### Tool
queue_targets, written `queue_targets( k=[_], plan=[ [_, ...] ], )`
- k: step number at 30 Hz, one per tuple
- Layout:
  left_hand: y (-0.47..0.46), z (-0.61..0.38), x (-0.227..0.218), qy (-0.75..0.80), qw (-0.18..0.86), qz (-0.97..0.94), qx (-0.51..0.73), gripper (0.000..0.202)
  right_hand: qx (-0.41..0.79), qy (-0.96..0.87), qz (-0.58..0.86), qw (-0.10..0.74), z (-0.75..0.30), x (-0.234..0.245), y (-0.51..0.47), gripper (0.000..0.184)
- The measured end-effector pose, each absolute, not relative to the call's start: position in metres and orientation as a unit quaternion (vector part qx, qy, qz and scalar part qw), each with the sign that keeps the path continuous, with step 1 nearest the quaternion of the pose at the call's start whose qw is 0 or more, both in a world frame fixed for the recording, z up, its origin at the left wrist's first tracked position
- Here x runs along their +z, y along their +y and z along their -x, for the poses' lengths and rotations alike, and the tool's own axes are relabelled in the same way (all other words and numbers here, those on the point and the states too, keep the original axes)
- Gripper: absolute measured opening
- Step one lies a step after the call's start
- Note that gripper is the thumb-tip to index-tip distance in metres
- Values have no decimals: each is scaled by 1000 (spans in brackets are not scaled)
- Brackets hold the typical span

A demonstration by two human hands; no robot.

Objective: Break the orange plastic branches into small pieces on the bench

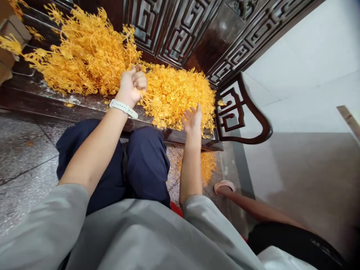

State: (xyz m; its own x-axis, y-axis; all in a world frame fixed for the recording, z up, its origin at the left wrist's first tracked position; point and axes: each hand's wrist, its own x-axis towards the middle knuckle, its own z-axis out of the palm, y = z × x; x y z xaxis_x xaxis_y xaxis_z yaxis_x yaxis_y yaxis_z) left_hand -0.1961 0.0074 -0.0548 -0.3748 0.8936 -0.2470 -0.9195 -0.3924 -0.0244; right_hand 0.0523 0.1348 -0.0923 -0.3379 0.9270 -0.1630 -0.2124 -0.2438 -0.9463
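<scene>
Left hand (133,84): fingers curled closed, apparently on a yellow plastic stem (146,96), between left branched pile (87,52) and right pile (174,88), both on dark wood counter (19,93). Right hand (192,118): fingers spread over right pile's near side. Best: pinch stem firmly, avoid snagging neighbours.

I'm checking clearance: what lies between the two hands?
Part of the right yellow pile lies between the left hand and right hand, as the head view shows.
</scene>
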Motion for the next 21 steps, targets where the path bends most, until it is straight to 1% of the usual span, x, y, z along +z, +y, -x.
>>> queue_targets(
  k=[2,4,5,6,7,9,12,15,17,18,20,21],
  plan=[
    [8,185,-56,69,566,104,814,35,641,-545,371,393,-34,-105,124,69],
    [10,177,-58,88,572,92,810,34,616,-665,275,321,-17,-111,102,77],
    [11,174,-58,96,571,83,811,34,598,-716,229,278,-11,-112,90,77],
    [12,173,-59,104,564,73,816,36,573,-756,198,247,-5,-113,80,73],
    [13,175,-59,111,552,61,824,39,543,-784,186,237,-2,-114,72,67],
    [13,182,-58,130,516,41,846,46,486,-804,210,271,-2,-118,61,58],
    [6,200,-54,154,446,19,881,54,424,-782,296,348,-13,-123,58,60],
    [-2,210,-51,158,415,-19,896,57,405,-762,329,384,-23,-120,62,58],
    [-4,208,-51,159,428,-38,889,57,402,-774,303,384,-19,-115,64,57],
    [-3,205,-52,156,438,-45,884,57,403,-788,280,371,-14,-114,65,59],
    [-1,197,-54,151,453,-49,877,57,424,-815,226,323,1,-113,67,65],
    [1,194,-55,155,456,-47,875,58,447,-820,201,294,9,-114,67,64]
  ],
)
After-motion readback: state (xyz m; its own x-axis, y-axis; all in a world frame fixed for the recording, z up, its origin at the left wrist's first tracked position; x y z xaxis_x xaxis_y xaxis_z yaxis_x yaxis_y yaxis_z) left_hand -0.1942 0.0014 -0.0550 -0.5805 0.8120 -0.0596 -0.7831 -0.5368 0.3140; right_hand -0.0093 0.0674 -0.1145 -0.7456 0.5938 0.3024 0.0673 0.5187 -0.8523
